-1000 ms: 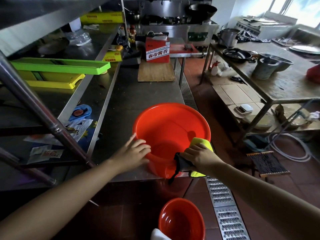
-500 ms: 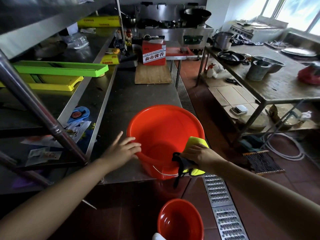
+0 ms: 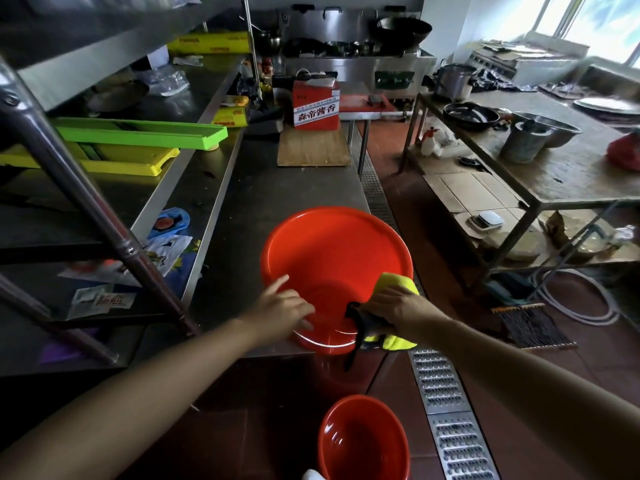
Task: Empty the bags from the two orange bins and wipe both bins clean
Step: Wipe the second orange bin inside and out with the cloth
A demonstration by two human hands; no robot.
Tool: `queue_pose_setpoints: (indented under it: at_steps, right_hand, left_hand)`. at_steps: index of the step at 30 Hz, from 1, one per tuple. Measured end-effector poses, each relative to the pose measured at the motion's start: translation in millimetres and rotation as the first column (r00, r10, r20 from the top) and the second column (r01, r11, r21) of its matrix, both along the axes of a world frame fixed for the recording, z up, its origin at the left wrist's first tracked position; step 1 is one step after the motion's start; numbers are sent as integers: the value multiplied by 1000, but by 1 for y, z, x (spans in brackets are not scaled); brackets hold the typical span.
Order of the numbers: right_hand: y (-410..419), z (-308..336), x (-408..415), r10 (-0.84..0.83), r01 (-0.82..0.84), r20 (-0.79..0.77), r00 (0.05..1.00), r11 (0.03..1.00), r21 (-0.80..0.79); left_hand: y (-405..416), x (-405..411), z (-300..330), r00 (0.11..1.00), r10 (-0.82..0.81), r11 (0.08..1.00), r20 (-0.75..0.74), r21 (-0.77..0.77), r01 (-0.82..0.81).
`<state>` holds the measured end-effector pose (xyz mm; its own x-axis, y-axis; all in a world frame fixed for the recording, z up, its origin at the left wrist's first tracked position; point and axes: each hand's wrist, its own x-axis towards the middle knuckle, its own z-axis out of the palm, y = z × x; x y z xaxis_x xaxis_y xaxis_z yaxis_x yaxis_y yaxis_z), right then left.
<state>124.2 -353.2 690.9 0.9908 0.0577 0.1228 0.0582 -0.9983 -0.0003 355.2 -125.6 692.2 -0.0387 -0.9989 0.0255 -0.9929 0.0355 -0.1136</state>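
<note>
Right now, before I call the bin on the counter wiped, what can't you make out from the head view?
- Orange bin on the counter: near inner wall hidden by the left hand and right hand.
- Yellow cloth: mostly under the right hand.
- Orange bin on the floor: cut off by the bottom edge.
- Residue or wetness: too dim to judge.

steel worktables (image 3: 284, 188) on red tile floor (image 3: 433, 237), bright window (image 3: 595, 22) at right

Daylight enters through the overexposed windows (image 3: 595, 22) at upper right. The left shelving and the floor below the grey steel surface (image 3: 277, 188) lie in shadow. Wide-angle distortion bends the frame edges. Distant detail is slightly soft.
</note>
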Motion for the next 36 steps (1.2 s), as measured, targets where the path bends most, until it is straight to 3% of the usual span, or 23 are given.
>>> queue_pose_setpoints:
  at_steps: [4, 6, 9, 12, 20, 23, 25, 29, 36]
  right_hand:
    - [-24, 5, -1, -25, 24, -25, 999, 999, -26]
    - [-23, 3, 1, -2, 2, 4, 1000, 1000, -19]
    - [-20, -1, -2, 15, -13, 52, 999, 999, -33]
    - [-12, -2, -7, -2, 3, 31, 1000, 1000, -23]
    - [14, -7, -22, 36, -62, -244, 969, 993, -99]
    - [26, -20, -31, 107, -134, -222, 969, 984, -114]
    - [33, -31, -39, 156, -182, -188, 970, 974, -132]
    - [47, -50, -55, 134, -181, -367, 921, 978, -99]
    - [70, -61, -80, 88, -164, -295, 951, 955, -246]
  left_hand:
    - [-8, 36, 19, 992, 107, 988, 64, 101, -113]
    - [-18, 35, 22, 994, 42, 985, 100, 161, -58]
    - [-23, 17, 19, 1000, -7, 973, 26, 232, 0]
    - [-24, -6, 9, 1000, -13, 980, -21, 196, 17]
    - [0, -56, -19, 971, -141, 986, 193, -58, 155]
    - [10, -73, -36, 964, -142, 981, 225, -95, 166]
    - [19, -86, -48, 962, -133, 984, 237, -87, 158]
    - [28, -116, -61, 970, -82, 996, 229, 1, 84]
    - [30, -147, -78, 971, -15, 996, 239, 94, -7]
